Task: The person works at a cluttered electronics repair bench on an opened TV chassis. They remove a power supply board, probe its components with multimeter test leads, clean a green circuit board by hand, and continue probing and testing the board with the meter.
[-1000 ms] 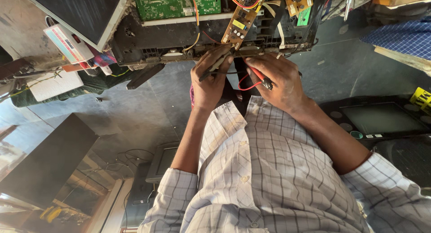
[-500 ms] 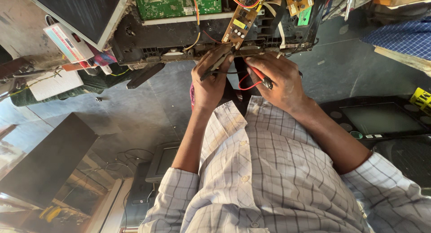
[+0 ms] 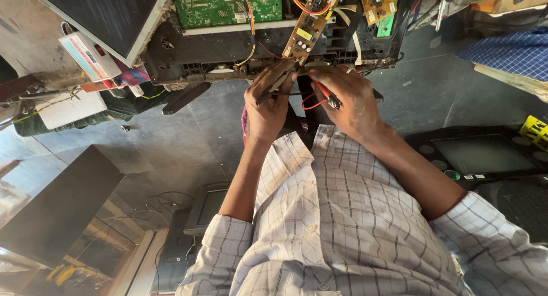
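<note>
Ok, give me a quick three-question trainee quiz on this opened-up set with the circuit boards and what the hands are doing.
1. True or false: the left hand is empty.
2. Multiple choice: the wide circuit board lying in the opened chassis is A) red, B) green, C) blue.
3. Short answer: what colour is the handle of the tool in the right hand?

Key
1. False: its grip is closed on a dark tool.
2. B.
3. Red.
</note>
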